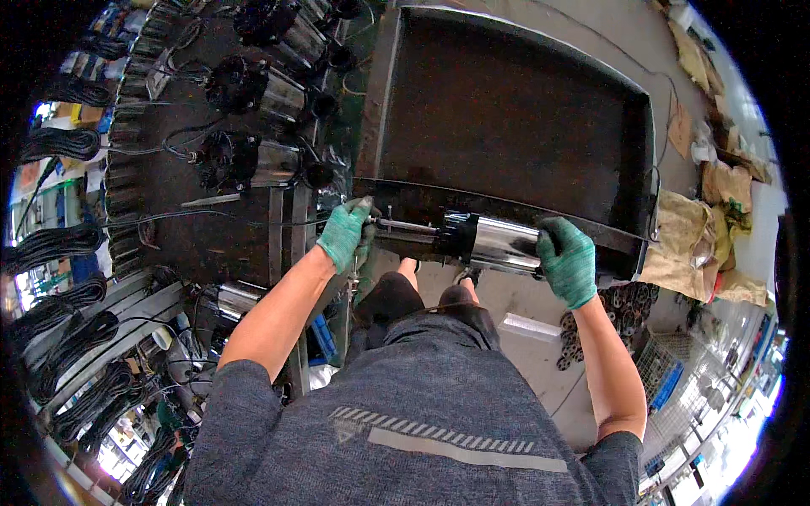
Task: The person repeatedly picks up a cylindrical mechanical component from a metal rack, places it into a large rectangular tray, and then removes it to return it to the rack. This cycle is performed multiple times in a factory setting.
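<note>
Holding a steel-cased motor [504,244] roughly crosswise along the near edge of the black tray [523,101], with right hand [567,261] clasped around its right end and left hand [348,232] curled about the outer end of the slim rods [412,226], exact finger contact there partly hidden. Judging by this, partway through handling: already up in both hands, not yet released, and cannot tell of any finished joint to the black cable [198,212]; three similar units [283,94] standing apart on the left-hand surface [211,244], untouched.
</note>
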`<state>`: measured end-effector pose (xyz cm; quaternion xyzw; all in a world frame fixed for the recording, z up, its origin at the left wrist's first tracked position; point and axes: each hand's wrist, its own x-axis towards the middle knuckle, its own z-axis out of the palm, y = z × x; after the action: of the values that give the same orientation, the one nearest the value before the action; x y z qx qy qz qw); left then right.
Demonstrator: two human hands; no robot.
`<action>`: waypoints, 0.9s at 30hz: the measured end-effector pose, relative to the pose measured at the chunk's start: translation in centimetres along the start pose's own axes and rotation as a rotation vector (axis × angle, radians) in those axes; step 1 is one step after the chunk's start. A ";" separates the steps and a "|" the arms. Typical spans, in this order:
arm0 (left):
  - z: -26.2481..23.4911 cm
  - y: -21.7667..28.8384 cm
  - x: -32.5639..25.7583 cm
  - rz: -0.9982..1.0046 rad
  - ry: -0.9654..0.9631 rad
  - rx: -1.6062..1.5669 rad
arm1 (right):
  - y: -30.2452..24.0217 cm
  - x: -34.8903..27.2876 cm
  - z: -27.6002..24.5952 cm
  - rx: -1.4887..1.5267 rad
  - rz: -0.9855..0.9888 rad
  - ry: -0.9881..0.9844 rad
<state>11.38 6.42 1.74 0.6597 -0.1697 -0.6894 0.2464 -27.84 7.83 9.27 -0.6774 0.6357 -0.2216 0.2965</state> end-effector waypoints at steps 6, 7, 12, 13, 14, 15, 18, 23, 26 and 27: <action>0.2 -0.2 0.0 0.000 -0.010 -0.008 | -0.4 -0.1 -0.1 0.024 0.059 -0.022; 0.3 -0.2 -0.2 0.000 -0.005 -0.009 | -0.5 0.0 -0.2 0.015 0.061 -0.030; 0.1 -0.3 -0.4 -0.018 0.000 -0.063 | -0.4 -0.4 -0.3 0.034 0.064 -0.039; 0.2 -0.2 -0.8 -0.015 -0.002 -0.090 | -0.6 -0.5 -0.4 0.011 0.030 -0.041; 0.4 -0.2 -1.2 -0.005 0.058 -0.167 | -0.7 -0.6 -0.5 -0.012 -0.004 -0.043; 0.6 -0.1 -1.3 0.008 0.110 -0.239 | -0.6 -0.8 -0.5 0.039 0.006 -0.045; 0.8 -0.5 -2.2 0.154 -0.059 -0.703 | 0.7 -2.0 -1.1 0.112 -0.053 -0.033; 14.0 3.8 -6.8 0.344 -0.314 -0.816 | -2.6 -6.1 -4.8 -0.146 -0.445 0.165; 23.6 4.8 -10.6 0.345 -0.504 -0.703 | -3.0 -9.4 -4.6 0.034 -0.241 0.090; 26.5 4.4 -11.5 0.313 -0.571 -0.710 | -2.5 -10.4 -4.5 0.178 -0.141 0.075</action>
<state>-14.38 6.82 15.62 0.2858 -0.0819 -0.8130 0.5007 -30.04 17.68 15.10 -0.6825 0.5750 -0.3225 0.3154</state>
